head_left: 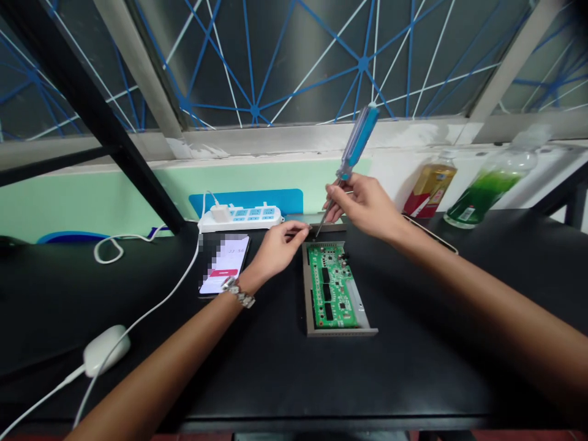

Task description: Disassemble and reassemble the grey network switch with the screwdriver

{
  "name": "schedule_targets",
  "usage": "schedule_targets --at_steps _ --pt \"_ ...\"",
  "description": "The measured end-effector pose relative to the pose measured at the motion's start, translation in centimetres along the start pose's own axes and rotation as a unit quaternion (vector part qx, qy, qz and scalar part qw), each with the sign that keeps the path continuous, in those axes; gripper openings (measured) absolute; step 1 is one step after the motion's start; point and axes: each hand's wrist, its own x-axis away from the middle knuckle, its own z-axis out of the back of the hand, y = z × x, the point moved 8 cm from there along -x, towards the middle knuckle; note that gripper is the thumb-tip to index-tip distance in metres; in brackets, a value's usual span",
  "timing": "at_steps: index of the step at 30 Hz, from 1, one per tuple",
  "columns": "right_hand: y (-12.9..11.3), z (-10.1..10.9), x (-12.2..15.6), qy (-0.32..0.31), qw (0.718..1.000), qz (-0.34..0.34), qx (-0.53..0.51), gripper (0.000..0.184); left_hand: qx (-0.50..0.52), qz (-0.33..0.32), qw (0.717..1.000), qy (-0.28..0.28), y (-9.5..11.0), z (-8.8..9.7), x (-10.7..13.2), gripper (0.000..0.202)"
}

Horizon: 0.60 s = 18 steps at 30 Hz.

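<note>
Circuit board markings (331,286) (too small to read)

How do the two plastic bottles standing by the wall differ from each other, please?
The bottle of amber liquid is filled nearly to its shoulder, while the bottle of green liquid is filled only in its lower part. The bottle of amber liquid has a large red label; the bottle of green liquid, a small one. Both stand on the black table.

Electronics workspace: black bench (413,373), power strip (241,218), green circuit board (331,285), blue-handled screwdriver (361,142).

Head-worn view, angled forward and down
</note>
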Motion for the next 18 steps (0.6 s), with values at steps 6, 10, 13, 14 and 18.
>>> schedule_targets --at_steps 6,10,13,14,18 --pt "1.4 -2.1 0.1 -0.039 0.999 0.002 0.026 0.024 -0.016 -0.043 0.999 -0.025 -1.3 -1.9 0.1 0.022" --pt "1.8 -2.3 0.1 -0.043 0.998 -0.002 0.040 0.024 -0.027 -0.041 0.999 -0.021 -1.5 -1.9 0.3 0.020" --pt "1.9 -2.4 0.1 -0.043 0.998 0.006 0.046 0.024 -0.020 -0.040 0.999 -0.015 -1.5 -1.8 0.2 0.019" --pt "1.9 -2.4 0.1 -0.043 0.998 0.009 0.050 0.024 -0.016 -0.040 0.999 -0.015 -1.5 -1.8 0.2 0.019" --pt "2.0 -2.5 -0.1 -0.046 0.997 0.011 0.055 0.024 -0.006 -0.040 0.999 -0.017 -1.7 -1.9 0.0 0.017"
